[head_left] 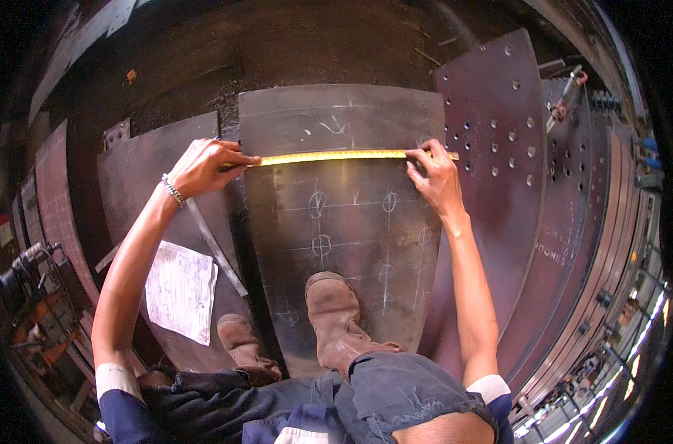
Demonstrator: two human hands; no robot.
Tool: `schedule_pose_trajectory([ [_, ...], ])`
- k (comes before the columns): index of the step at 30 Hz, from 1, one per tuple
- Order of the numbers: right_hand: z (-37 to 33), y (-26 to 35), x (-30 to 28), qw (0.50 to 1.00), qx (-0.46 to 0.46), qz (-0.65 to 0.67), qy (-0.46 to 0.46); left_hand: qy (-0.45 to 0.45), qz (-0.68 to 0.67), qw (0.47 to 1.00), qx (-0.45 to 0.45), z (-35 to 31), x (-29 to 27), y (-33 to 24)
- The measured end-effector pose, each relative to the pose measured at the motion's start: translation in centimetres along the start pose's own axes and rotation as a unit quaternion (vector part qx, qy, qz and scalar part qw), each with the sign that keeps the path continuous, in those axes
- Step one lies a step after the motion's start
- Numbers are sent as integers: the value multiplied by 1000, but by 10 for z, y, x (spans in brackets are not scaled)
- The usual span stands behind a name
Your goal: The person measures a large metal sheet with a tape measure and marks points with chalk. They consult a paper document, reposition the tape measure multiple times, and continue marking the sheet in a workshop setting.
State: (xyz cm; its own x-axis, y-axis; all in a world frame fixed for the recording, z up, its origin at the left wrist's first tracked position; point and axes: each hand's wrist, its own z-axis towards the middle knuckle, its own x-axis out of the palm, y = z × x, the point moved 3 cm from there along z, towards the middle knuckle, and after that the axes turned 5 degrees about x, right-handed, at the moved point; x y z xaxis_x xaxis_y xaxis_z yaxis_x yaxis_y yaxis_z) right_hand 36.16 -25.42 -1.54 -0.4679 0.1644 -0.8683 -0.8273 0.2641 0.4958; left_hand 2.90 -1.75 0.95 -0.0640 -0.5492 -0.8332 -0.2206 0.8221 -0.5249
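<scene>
A yellow tape measure (329,156) is stretched level across the steel plate (351,118) in front of me. My left hand (209,166) pinches its left end, just beyond the plate's left edge. At the plate's right edge, my right hand (436,174) grips the tape between thumb and fingers, and a short end sticks out to the right. Below the tape, the plate carries chalk lines and chalk circles (317,204). My boot (333,303) stands on the plate. The palm side of the left hand is hidden.
A written paper sheet (180,288) and a thin metal strip (214,248) lie on another plate at the left. To the right is a reddish plate with drilled holes (492,103), with a clamp-like tool (566,100) beyond it. Machinery (41,296) stands at the far left.
</scene>
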Motion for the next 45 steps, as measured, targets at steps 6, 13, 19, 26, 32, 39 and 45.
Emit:
schedule_pose_trajectory([
  [6,3,2,6,998,-33,-45,-22,-14,-9,1000,1,-5,3,2],
  [13,3,2,9,997,-28,-61,-24,8,10,999,-30,-5,7,3],
  [19,4,3,11,997,-20,-67,-14,-19,-12,1000,-2,-7,6,4],
  [26,4,6,8,997,-21,-73,-12,-29,-21,999,0,-7,10,7],
  [32,5,5,8,997,-34,-69,-19,-20,-10,1000,-14,-8,10,7],
  [39,9,19,16,996,-69,-51,-38,-20,-9,1000,-14,-18,5,9],
  [45,8,33,29,994,-88,-56,-40,-27,-9,1000,-14,-20,8,9],
])
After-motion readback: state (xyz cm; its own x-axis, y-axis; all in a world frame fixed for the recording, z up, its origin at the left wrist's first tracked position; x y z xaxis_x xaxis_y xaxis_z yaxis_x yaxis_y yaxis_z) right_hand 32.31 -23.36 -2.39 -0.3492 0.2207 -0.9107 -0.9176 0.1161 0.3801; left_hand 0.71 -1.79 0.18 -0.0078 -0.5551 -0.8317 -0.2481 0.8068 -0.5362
